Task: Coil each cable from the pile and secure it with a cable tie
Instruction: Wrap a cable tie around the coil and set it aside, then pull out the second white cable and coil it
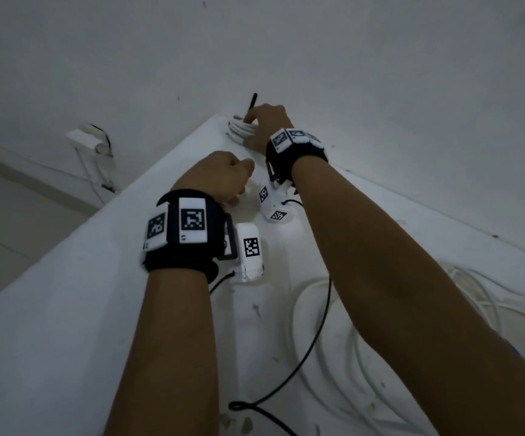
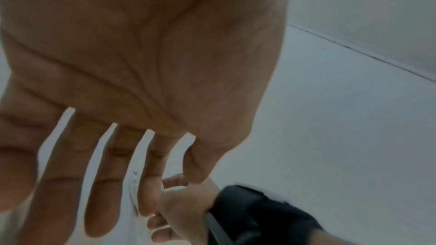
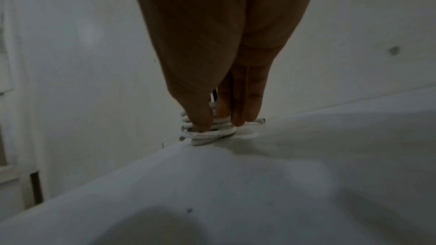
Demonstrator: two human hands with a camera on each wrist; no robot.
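A coiled white cable lies at the far corner of the white table. My right hand reaches onto it, thumb and fingertips pinching the coil's strands. A black cable tie sticks up from the coil beside the fingers; in the right wrist view it is only a dark sliver. My left hand hovers nearer, just left of the right wrist, fingers straight and spread, holding nothing. A pile of loose white cables lies at the near right, partly under my right forearm.
The white wall rises right behind the coil. The table's left edge drops to the floor. A white wall fitting with a hanging wire sits at the left. Thin black wrist-camera wires loop across the table.
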